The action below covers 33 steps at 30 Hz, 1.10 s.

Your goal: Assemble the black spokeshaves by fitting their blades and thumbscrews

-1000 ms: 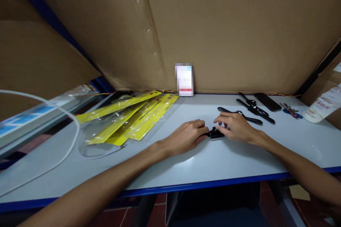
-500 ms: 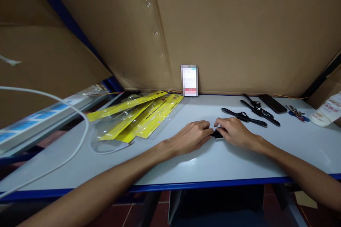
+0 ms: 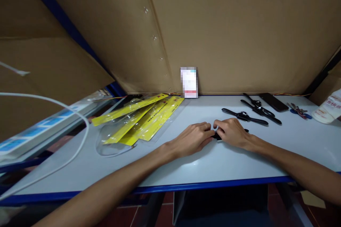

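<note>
- Flat brown cardboard wall [image 3: 226, 35] along the far side.
- Long, pale, blue-edged tabletop [image 3: 266, 165] below it.
- Flat yellow printed cards in clear plastic [image 3: 156, 122], overlapping at far left.
- Left hand [image 3: 192, 137], fingers closed on the left end of a small black tool [image 3: 217, 137], mostly hidden between both hands on the tabletop.
- Right hand [image 3: 232, 133], fingers curled at that tool's middle; whether they grip it, I cannot tell.
- Three slim black two-handled tools [image 3: 247, 117], far right, two overlapping.
- Black rectangular phone [image 3: 274, 102] just right of them.
</note>
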Available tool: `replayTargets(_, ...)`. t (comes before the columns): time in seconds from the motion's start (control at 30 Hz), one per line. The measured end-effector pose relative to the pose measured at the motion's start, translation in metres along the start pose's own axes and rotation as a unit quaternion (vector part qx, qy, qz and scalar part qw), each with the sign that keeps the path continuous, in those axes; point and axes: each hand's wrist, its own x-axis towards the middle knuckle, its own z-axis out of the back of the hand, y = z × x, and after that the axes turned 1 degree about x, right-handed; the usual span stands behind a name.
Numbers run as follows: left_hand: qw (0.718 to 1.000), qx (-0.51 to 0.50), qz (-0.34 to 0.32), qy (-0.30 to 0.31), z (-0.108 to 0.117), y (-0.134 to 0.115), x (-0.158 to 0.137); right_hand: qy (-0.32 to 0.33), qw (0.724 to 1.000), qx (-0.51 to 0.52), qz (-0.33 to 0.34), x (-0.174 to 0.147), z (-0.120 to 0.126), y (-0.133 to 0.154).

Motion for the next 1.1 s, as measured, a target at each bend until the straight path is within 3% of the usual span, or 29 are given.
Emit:
replayTargets(0.2,1.000,-0.006,0.002,0.000,-0.002,0.001,-0.001,-0.041,0.999,0.018,0.026,-0.007,0.020,-0.007)
replayTargets(0.4,1.000,-0.011,0.001,0.000,0.000,0.001,-0.002,0.060,0.990,0.114,0.049,-0.004,0.040,-0.025)
replayTargets(0.57,1.000,-0.009,-0.004,-0.008,0.001,0.001,-0.001,0.062,0.990,0.105,0.074,-0.005,0.036,-0.024)
replayTargets(0.87,1.000,-0.006,-0.008,-0.010,0.000,0.002,-0.001,0.040,0.990,-0.098,0.089,-0.006,0.025,-0.009)
replayTargets(1.1,1.000,-0.016,0.000,-0.003,0.000,0.002,-0.002,0.035,0.999,-0.013,0.033,-0.005,0.014,-0.004)
